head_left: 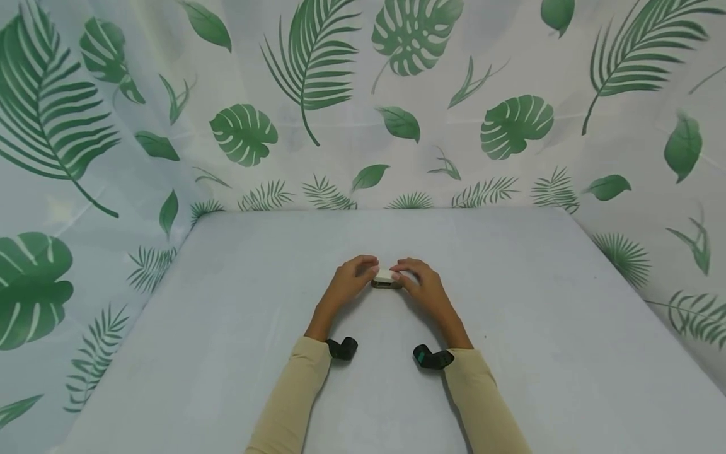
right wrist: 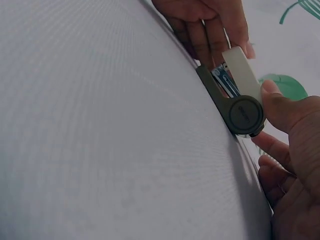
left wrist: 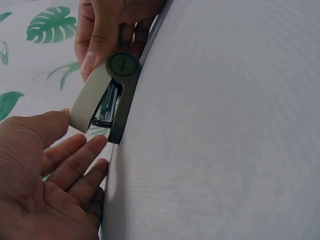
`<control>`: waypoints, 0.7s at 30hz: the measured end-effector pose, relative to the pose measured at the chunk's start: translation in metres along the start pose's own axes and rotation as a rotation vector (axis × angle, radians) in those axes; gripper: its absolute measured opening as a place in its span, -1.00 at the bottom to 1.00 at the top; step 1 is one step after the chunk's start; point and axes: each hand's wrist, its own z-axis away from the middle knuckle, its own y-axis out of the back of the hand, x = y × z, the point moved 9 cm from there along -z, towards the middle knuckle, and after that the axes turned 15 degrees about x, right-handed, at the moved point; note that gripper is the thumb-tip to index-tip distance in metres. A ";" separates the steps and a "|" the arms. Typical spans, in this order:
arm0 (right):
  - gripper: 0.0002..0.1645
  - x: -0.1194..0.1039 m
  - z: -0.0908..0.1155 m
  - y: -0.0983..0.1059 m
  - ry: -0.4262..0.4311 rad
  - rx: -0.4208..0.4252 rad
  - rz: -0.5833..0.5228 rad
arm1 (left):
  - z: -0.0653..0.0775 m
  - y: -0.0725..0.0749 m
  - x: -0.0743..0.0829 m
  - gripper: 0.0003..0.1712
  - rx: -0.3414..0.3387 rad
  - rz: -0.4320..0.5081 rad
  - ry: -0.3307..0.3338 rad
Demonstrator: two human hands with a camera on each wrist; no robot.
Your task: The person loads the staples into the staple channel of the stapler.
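Note:
A small stapler point(head_left: 386, 276) with a cream top arm and a dark green base stands on the table between my two hands. My left hand point(head_left: 348, 280) is at its front end, the thumb on the cream arm point(left wrist: 92, 97) and the fingers beside the base's tip. At the hinge end, my right hand point(head_left: 425, 287) holds the stapler between thumb and fingers. The round hinge cap point(right wrist: 245, 115) faces the wrist cameras. Between arm and base the mouth gapes, showing the metal staple magazine point(left wrist: 107, 105). Some fingertips are hidden behind the stapler.
The stapler rests on a white table point(head_left: 255, 315) around mid-depth. A pale curtain point(head_left: 340, 82) printed with green leaves rises at the back and both sides. Black wrist cameras point(head_left: 343, 349) sit at the cuffs of both beige sleeves.

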 end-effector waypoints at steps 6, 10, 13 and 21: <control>-0.70 -0.001 0.004 0.001 0.000 -0.011 0.019 | 0.003 0.000 0.001 -0.53 0.007 0.017 -0.017; -0.70 -0.001 0.005 0.002 -0.024 -0.026 0.009 | 0.005 0.000 0.002 -0.51 0.003 0.002 -0.019; -0.69 0.000 0.006 0.000 -0.042 -0.050 -0.009 | 0.007 0.002 0.001 -0.51 0.007 -0.018 -0.016; -0.55 0.003 0.009 0.004 -0.092 -0.083 -0.016 | 0.008 0.013 0.001 -0.50 0.059 -0.065 -0.044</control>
